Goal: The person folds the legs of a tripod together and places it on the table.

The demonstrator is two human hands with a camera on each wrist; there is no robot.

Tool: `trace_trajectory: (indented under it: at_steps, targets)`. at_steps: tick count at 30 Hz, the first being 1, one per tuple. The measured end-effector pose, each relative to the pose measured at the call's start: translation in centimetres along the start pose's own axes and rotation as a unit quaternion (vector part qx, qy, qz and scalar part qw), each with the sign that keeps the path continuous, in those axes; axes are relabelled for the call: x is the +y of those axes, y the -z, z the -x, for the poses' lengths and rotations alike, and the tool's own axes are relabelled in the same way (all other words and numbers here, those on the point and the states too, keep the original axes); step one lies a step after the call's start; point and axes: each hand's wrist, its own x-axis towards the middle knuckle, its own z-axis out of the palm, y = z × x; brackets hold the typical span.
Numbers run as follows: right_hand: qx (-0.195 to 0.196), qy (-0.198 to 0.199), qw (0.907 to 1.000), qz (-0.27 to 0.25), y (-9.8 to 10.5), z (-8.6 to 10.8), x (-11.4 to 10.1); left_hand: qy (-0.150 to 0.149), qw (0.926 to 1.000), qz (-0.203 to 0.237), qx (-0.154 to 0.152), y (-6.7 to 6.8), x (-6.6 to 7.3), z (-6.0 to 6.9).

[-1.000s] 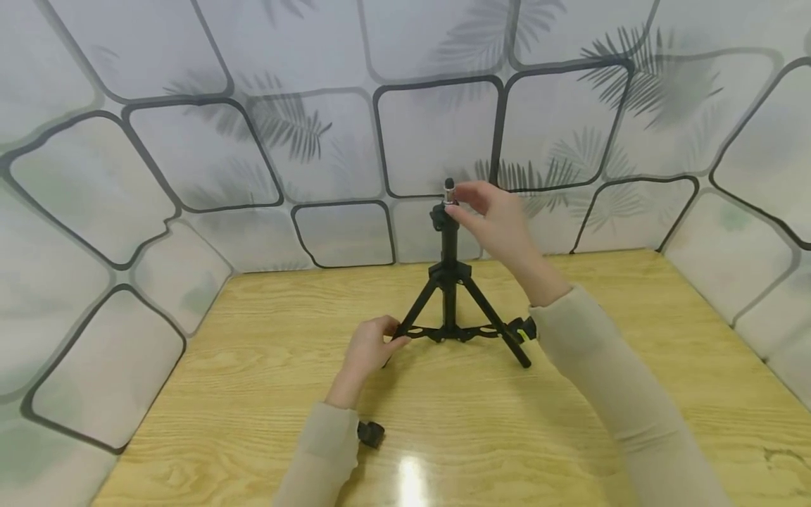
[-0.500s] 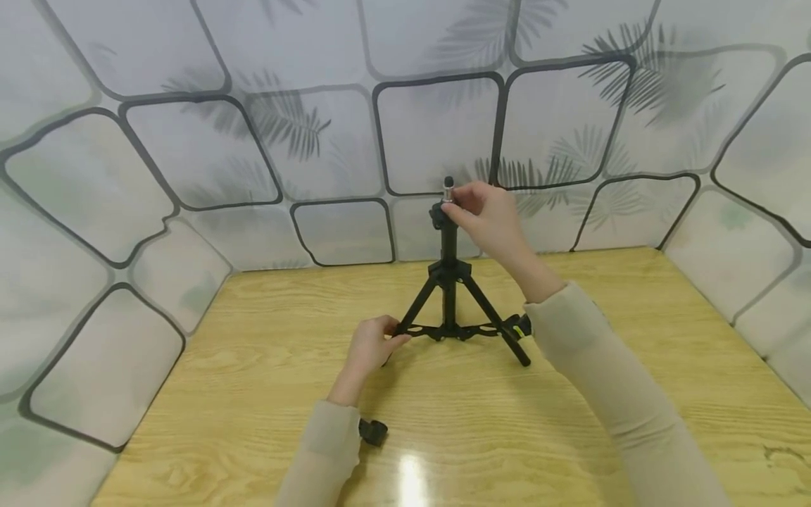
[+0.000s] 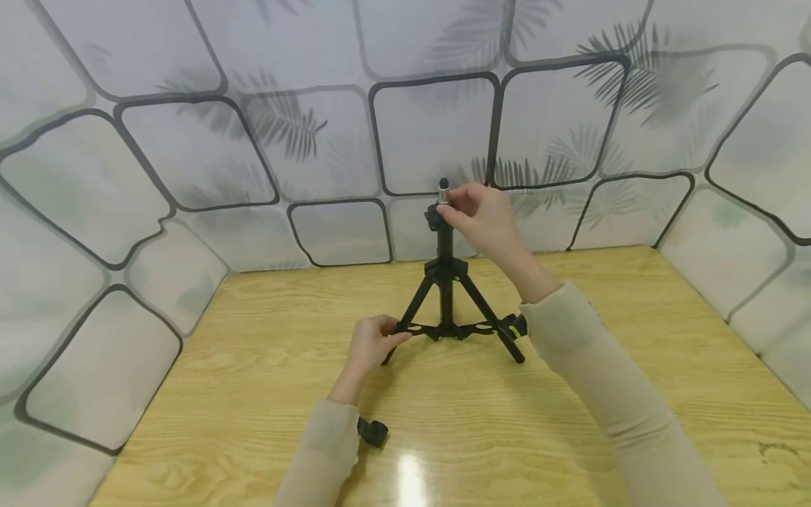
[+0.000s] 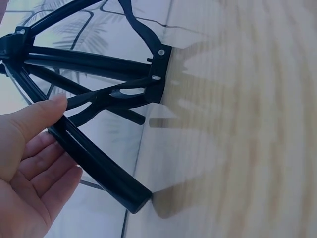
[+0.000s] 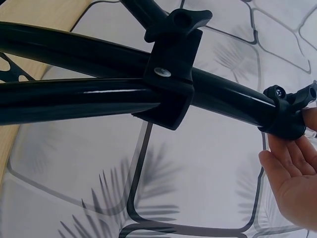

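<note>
A: Tripod (image 3: 446,270) position, axis?
B: Upright on the surface (image 3: 266,338); column (image 3: 445,243) 12-to-6, one o'clock from left hand (image 3: 369,345).
A: Grips?
B: Left hand, a leg (image 3: 416,303); right hand (image 3: 488,220), nearer the top, pinches the metal stud (image 3: 443,194) at its ten o'clock.

The surface (image 3: 253,394) is yellowish wood with a streaky grain. A bright glare (image 3: 410,479) lies on its near part, and a faint, dark, curved mark (image 3: 778,446) sits toward its right side. A pale grey-white backdrop (image 3: 437,134) rises behind it and along both sides, printed with rounded outlines (image 3: 498,127) in black and grey and with feathery grey leaves (image 3: 288,123).
</note>
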Motion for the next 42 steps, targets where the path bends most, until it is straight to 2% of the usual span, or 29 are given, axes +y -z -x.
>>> trace_trajectory:
  at_steps: [7,11,15,23,31,42]
  targets:
    - [-0.002,0.017,0.9996,0.023,0.2,-0.1,-0.1,0.013,0.9985,0.052,0.014,-0.5,-0.1,-0.1]
    - [-0.006,0.009,0.9997,0.024,0.2,-0.1,0.1,0.027,0.9964,0.079,0.017,-0.8,-0.1,-0.2]
    - [-0.008,0.001,0.9999,0.014,0.3,-0.1,0.2,0.021,0.9949,0.097,0.016,-1.0,0.1,-0.4]
    - [-0.010,0.005,0.9998,0.018,0.4,0.1,0.2,0.027,0.9927,0.117,0.013,-1.3,0.5,-0.7]
    - [-0.010,-0.001,0.9998,0.016,0.5,0.2,0.3,0.037,0.9900,0.136,-0.008,-1.8,0.4,-1.0]
    - [-0.001,0.015,0.9996,0.023,0.5,0.2,0.2,0.012,0.9915,0.129,-0.005,-2.0,0.8,-1.3]
